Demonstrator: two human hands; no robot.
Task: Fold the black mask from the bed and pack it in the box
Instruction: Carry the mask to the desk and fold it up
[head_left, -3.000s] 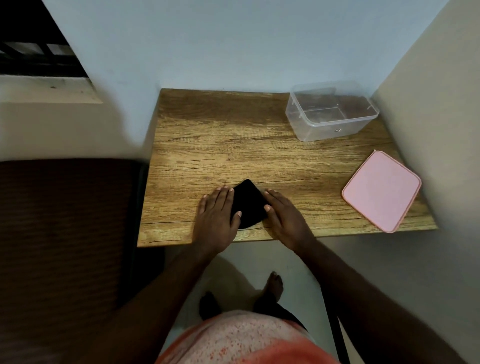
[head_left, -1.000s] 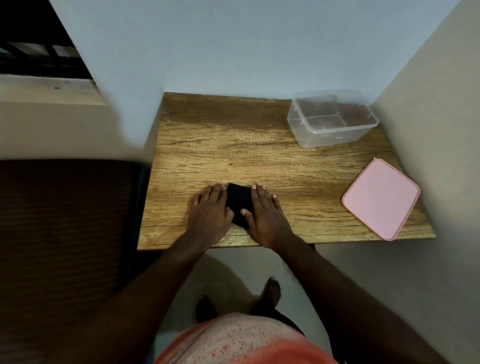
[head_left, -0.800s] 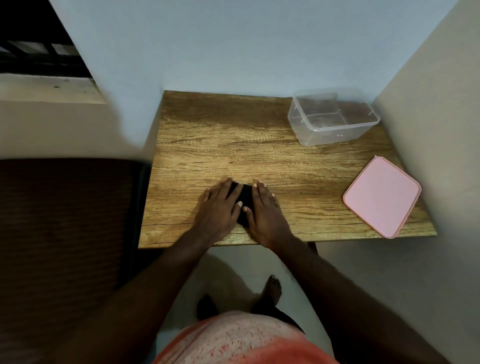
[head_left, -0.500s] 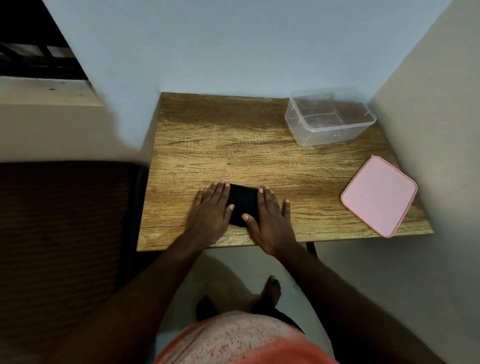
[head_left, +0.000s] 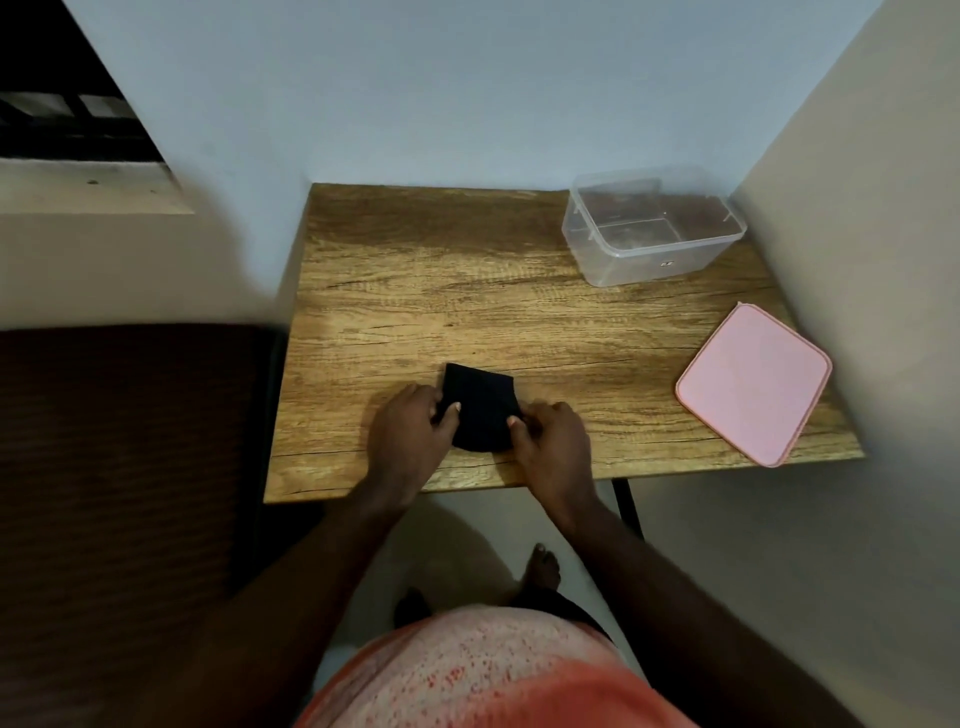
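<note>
a: two hands are on the black mask (head_left: 480, 405). it lies folded small on the counter (head_left: 467, 291), close to the near edge, at about 6 o'clock from the middle of the counter.

b: what is the left hand (head_left: 408, 439) doing?

a: it sits at 9 o'clock of the mask. its grip is narrow, thumb and fingers pinching the left edge of the cloth.

b: and the right hand (head_left: 553, 441)?

a: it sits at 4 o'clock of the mask. its grip is narrow too, pinching the right edge. the thumb lies on top of the cloth.

b: where is the box (head_left: 652, 226)?

a: it is at 1 o'clock from the mask, well apart from it, in the far corner by the walls. it is clear and open on top. i see nothing inside it.

b: does it have a lid?

a: a pink lid (head_left: 753, 382) lies flat on the counter at 3 o'clock from the mask, near the right edge. it is apart from the box.

b: anything else?

a: a dark brown bed (head_left: 124, 457) is at 9 o'clock, just beside the counter.
</note>
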